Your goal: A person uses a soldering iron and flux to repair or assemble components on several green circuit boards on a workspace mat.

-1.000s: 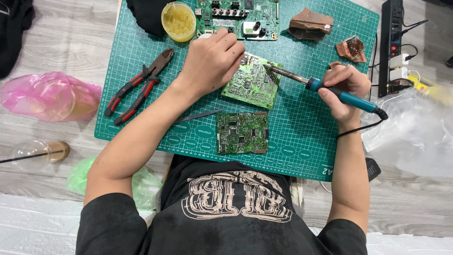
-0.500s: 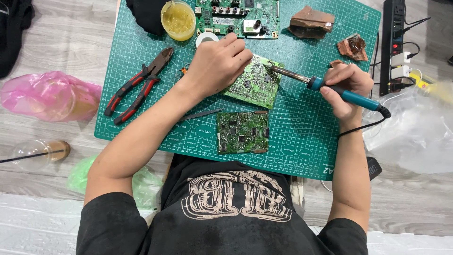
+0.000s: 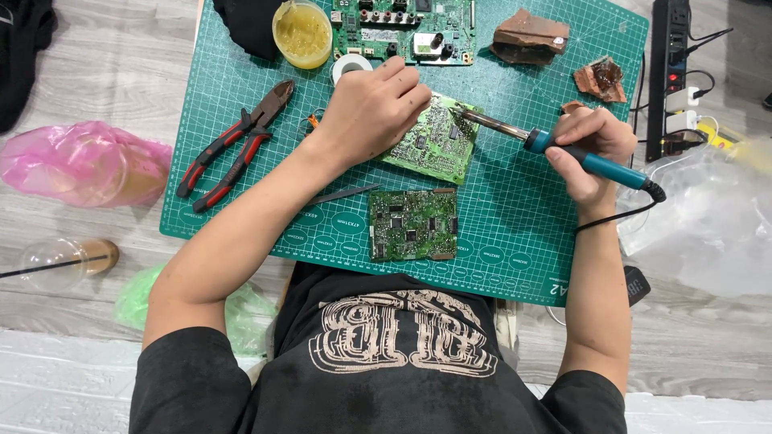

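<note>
A green circuit board [image 3: 434, 141] is pinned near the centre of the frame, slightly tilted, under the left hand [image 3: 371, 108], whose fingers are curled down on the board's upper left part. The right hand [image 3: 585, 149], at centre right, is closed around the blue handle of a soldering iron [image 3: 555, 151], whose metal tip is laid on the board's upper right corner. A second, darker green board [image 3: 412, 225] lies flat just below the first, apart from both hands. Everything rests on a green gridded cutting mat [image 3: 515, 233] with round printed markings along its lower edge. At the upper middle a round yellow tub [image 3: 302, 32] is seen, with a larger green board [image 3: 402, 28] beside it along the mat's top edge; a small white tape roll [image 3: 347, 66] sits just above the left hand. Red-handled pliers [image 3: 233, 145] lie at the mat's left side. Two brown lumps [image 3: 531, 36] are set at the upper right. Off the mat, a pink plastic bag [image 3: 76, 165] lies at the left, a clear bag [image 3: 708, 217] at the right, and a black power strip [image 3: 667, 72] runs down the upper right edge. Bare mat is left at the lower right and lower left corners.
</note>
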